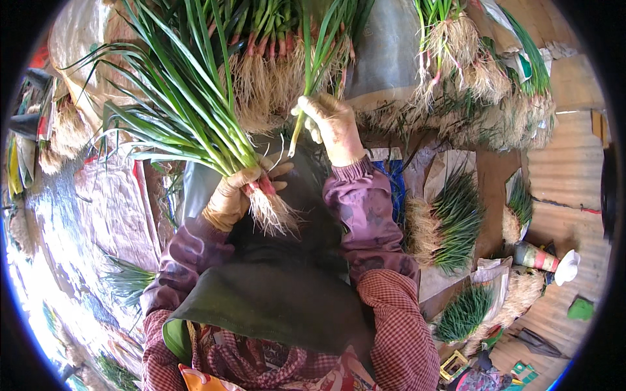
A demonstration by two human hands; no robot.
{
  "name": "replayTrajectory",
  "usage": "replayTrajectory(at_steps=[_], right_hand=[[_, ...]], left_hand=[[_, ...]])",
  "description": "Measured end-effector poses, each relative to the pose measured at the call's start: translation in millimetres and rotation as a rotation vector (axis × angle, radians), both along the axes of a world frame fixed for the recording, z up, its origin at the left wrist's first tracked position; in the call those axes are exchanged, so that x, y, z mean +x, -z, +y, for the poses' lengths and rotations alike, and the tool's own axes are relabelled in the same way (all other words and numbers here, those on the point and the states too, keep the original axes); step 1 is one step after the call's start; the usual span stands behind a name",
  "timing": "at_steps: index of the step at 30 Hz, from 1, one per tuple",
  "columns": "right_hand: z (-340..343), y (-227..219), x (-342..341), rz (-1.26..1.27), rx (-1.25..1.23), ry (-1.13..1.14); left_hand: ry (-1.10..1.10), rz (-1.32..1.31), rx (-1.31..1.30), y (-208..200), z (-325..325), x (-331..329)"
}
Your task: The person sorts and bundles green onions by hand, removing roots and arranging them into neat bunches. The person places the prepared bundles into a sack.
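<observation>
Bunching step judged in hand. Scallion bunch (195,124) gripped by left hand (233,195), closed near roots, 9 o'clock. Single stalk (306,85) pinched by right hand (332,127), 12 o'clock. Next move needs stalk laid against bunch, roots aligned.

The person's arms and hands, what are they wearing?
Both forearms wear dusty purple oversleeves with gathered elastic cuffs, over a red-and-white checked shirt. The left hand and right hand wear thin, pale, soil-stained gloves.
</observation>
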State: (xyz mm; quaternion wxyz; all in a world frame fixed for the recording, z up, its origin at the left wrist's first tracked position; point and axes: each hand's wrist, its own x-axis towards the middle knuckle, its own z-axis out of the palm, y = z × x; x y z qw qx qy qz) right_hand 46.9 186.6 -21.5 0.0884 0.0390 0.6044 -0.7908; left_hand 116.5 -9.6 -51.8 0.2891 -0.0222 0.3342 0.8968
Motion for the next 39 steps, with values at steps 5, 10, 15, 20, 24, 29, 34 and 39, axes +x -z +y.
replayTrajectory(at_steps=[5,10,15,20,24,29,34,39], right_hand=[[2.0,-6.5,4.9,-0.054,0.004,0.015],[15.2,-13.1,19.3,-0.065,0.109,0.027],[99.7,85.0,91.9,0.326,1.426,-0.647],[105.7,9.7,46.8,0.344,1.168,-0.175],[52.8,-40.2,-64.7,0.160,1.425,0.082],[80.7,8.2,-81.4,0.171,0.991,0.139],[48.7,-51.8,10.4,0.138,0.417,0.188],[19.9,-15.6,28.1,0.072,0.095,-0.101]], left_hand=[[0.001,-0.007,0.047,3.0,-0.5,-0.1],[-0.006,-0.033,-0.027,7.0,-5.2,4.1],[0.066,0.095,0.275,-19.6,-9.7,9.5],[0.058,0.122,0.255,-37.6,2.1,-2.7],[0.033,-0.010,0.221,-20.6,10.2,-3.0],[0.002,-0.057,0.147,-21.1,-0.2,1.3],[-0.011,-0.056,0.112,-15.0,3.0,0.5],[-0.036,0.045,-0.002,-21.7,22.9,2.0]])
